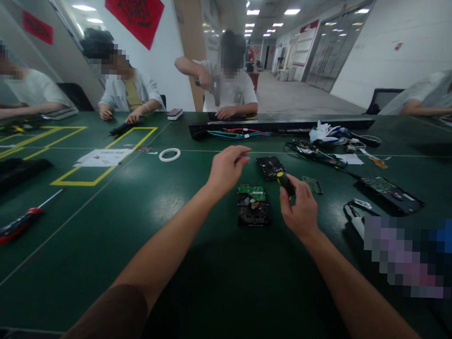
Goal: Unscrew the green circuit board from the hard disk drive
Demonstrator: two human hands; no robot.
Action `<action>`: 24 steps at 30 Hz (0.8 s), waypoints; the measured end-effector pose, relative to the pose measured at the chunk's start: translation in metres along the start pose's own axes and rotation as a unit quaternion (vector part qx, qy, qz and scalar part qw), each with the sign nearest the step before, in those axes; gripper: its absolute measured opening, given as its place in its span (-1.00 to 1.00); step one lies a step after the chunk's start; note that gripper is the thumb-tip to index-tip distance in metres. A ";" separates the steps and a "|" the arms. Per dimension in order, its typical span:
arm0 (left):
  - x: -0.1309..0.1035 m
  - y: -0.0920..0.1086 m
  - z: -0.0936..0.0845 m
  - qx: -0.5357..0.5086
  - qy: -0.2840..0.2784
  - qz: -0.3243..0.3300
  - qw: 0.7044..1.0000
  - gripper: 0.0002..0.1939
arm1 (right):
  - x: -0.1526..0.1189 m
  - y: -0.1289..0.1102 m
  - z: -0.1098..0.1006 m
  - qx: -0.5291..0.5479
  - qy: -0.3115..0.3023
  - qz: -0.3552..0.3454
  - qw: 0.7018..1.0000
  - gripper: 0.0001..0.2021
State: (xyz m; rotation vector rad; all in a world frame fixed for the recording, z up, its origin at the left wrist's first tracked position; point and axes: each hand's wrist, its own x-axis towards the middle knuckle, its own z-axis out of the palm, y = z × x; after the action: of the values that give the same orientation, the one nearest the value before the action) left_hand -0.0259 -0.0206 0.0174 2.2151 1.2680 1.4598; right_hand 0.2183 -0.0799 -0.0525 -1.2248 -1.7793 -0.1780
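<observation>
- On the green table, the nearer hard drive lies flat, its green circuit strip toward 12 o'clock; the clock directions below run from it.
- At 3 o'clock, just beside it, the person's right hand has thumb and fingers clamped on a yellow-and-black tool handle.
- At 2 o'clock, a small circuit board lies past that hand.
- At 11 o'clock, the left hand hovers, fingers curled toward the thumb; whether they pinch something, one cannot tell.
- At 1 o'clock, the farther hard drive lies near.
- At 12 o'clock, well apart, stretches a long dark bar.
</observation>
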 end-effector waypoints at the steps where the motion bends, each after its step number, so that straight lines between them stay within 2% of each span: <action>1: -0.001 -0.017 -0.013 0.024 0.002 -0.066 0.998 -0.87 | 0.000 -0.001 0.001 0.002 -0.007 -0.004 1.000 -0.62; 3: -0.011 -0.051 -0.038 0.067 -0.039 -0.174 0.982 -0.81 | 0.000 -0.003 0.004 0.006 -0.022 -0.004 1.000 -0.69; 5: -0.026 -0.080 -0.056 0.120 -0.065 -0.246 0.960 -0.71 | -0.001 -0.004 0.008 0.001 -0.041 0.003 0.999 -0.72; 7: -0.042 -0.103 -0.066 0.180 -0.089 -0.272 0.941 -0.58 | -0.003 -0.005 0.011 -0.016 -0.072 0.013 0.997 -0.73; 10: -0.054 -0.123 -0.073 0.258 -0.100 -0.265 0.924 -0.41 | -0.006 -0.004 0.012 -0.056 -0.122 0.026 0.991 -0.78; 12: -0.055 -0.130 -0.072 0.254 -0.149 -0.260 0.920 -0.44 | -0.008 -0.002 0.010 -0.077 -0.151 0.033 0.985 -0.82; 15: -0.054 -0.136 -0.067 0.245 -0.212 -0.234 0.917 -0.62 | -0.008 0.001 0.008 -0.080 -0.188 0.028 0.978 -0.80; 20: -0.056 -0.138 -0.055 0.253 -0.225 -0.240 0.910 -0.74 | -0.006 0.004 0.007 -0.067 -0.206 0.013 0.976 -0.84; 24: -0.058 -0.137 -0.054 0.246 -0.226 -0.232 0.914 -0.82 | -0.005 0.006 0.007 -0.064 -0.201 0.008 0.977 -0.84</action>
State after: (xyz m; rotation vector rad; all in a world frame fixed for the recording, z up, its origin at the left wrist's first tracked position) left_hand -0.1530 0.0052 -0.0727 2.1084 1.9444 0.4481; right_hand 0.2193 -0.0761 -0.0621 -1.4430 -2.1312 -0.0357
